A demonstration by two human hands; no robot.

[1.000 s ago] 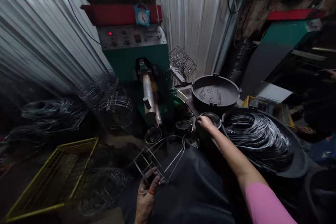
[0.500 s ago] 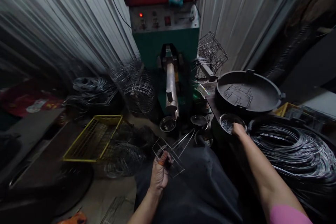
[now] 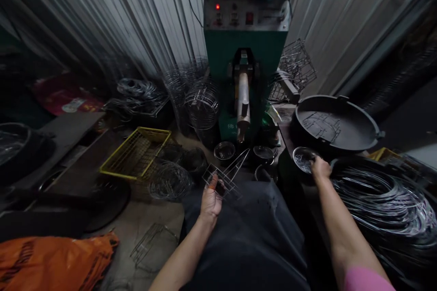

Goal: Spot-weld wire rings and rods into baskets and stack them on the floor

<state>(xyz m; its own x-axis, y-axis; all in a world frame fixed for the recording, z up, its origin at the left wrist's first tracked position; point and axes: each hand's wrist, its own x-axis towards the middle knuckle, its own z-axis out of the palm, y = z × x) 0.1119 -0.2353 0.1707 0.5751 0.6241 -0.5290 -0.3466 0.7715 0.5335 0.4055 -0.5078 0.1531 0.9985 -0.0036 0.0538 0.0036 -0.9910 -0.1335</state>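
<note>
- Scanning from the left, I log an orange bag (image 3: 54, 259) low in view, then a yellow basket (image 3: 119, 174).
- Left hand (image 3: 210, 200): fingers closed on a wire frame (image 3: 226, 178), held above the dark lap cloth (image 3: 246, 241); its narrow pointed end slants up and right.
- Green machine (image 3: 246, 38) beyond, red lamp lit.
- Small bowl (image 3: 302, 150) of thin metal pieces; right hand (image 3: 321, 169) at its right rim, fingers bent. I cannot tell whether they grip anything.
- Coiled wire (image 3: 385, 200), far right.

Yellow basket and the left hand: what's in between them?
In the head view, a heap of wire rings lies between the yellow basket and the left hand.
</note>
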